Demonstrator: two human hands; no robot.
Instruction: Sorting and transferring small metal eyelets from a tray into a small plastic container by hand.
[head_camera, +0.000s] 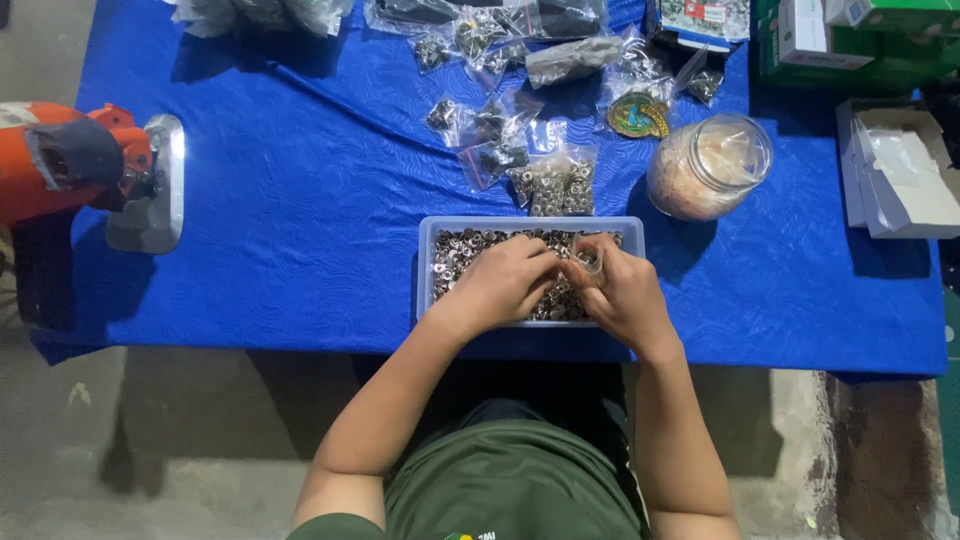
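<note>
Inside blue tray (430, 262): small silvery metal fasteners (470, 248).

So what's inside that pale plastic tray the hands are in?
The tray holds a heap of small round metal pieces, silvery and dark. The left hand and right hand cover the middle and right of it, so what the fingers pinch there stays hidden.

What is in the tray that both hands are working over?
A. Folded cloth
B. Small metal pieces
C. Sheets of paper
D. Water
B: the pale blue tray on the blue table is filled with small shiny metal pieces, and the left hand and right hand rest right on top of them.
</note>
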